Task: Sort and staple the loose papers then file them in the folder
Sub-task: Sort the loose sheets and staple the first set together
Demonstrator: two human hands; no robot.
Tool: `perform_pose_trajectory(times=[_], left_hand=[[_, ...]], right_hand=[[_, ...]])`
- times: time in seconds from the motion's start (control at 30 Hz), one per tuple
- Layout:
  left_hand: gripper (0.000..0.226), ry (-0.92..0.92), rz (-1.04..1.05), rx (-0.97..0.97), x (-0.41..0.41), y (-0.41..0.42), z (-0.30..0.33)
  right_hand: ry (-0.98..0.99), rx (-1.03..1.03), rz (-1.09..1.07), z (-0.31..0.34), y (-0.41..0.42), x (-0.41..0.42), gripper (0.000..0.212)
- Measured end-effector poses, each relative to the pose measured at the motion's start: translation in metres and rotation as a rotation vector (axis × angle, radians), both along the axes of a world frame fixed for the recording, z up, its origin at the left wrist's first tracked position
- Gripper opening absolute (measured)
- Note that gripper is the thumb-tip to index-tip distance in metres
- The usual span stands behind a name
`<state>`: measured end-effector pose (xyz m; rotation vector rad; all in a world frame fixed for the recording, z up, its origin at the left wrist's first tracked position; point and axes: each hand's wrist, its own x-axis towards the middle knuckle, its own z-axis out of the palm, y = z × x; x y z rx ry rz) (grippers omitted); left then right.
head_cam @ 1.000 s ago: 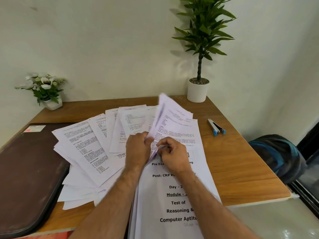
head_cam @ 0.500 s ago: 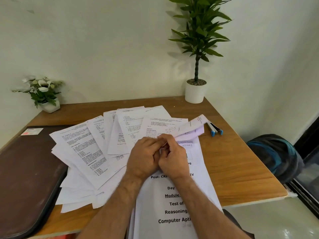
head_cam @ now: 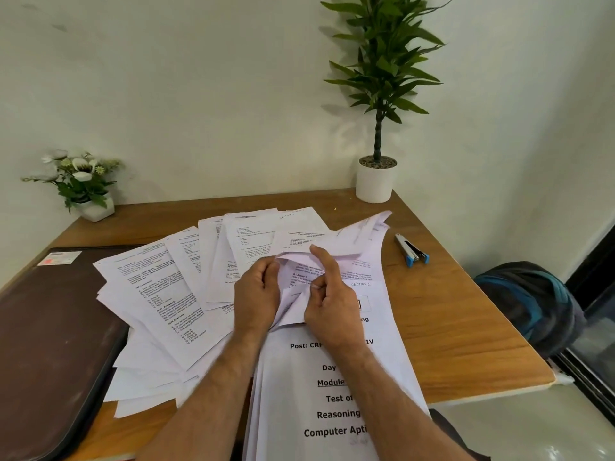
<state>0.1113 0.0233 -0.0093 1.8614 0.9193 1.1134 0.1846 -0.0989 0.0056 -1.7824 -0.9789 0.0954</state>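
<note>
- Table [head_cam: 466, 327]: wooden, set against a pale wall.
- Loose papers [head_cam: 159, 294]: printed sheets fanned across the table's middle and left, overlapping one another; some hang over the near edge.
- Booklet [head_cam: 332, 394]: stack of sheets nearest the person, cover printed "Test of Reasoning", overhanging the near edge.
- Top sheets [head_cam: 359, 247]: lifted and curled back off the booklet's far end, bent toward the far right.
- Left hand [head_cam: 258, 294]: fingers curled, pinching the edge of the lifted sheets.
- Right hand [head_cam: 327, 304]: thumb and curled fingers gripping the same sheets just beside the left hand, index finger raised along the fold.
- Stapler [head_cam: 412, 250]: grey with blue ends, lying on the table right of the papers, apart from both hands.
- Folder [head_cam: 43, 344]: dark brown, closed, flat at the table's left; papers overlap its right edge.
- Card [head_cam: 59, 258]: small, on the folder's far corner.
- Plant [head_cam: 376, 181]: tall, white pot, far right corner.
- Flowers [head_cam: 83, 178]: white pot, far left corner.
- Bag [head_cam: 532, 304]: dark with teal, on the floor right of the table.
</note>
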Motion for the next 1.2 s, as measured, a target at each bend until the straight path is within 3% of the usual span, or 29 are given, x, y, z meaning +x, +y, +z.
perform_pose_trajectory(times=[0.47,0.77,1.2], left_hand=[[0.005,0.141,0.129,0.139,0.003,-0.009,0.000],[0.030,0.270,0.084,0.260,0.002,-0.019,0.006],[0.012,0.114,-0.095,0.308,-0.002,-0.013,-0.004]], right_hand=[[-0.008,-0.014,-0.038,-0.004,0.000,0.003,0.065],[0.006,-0.004,-0.024,-0.006,0.001,0.003,0.059],[0.027,-0.038,-0.038,-0.003,-0.001,-0.001,0.065]])
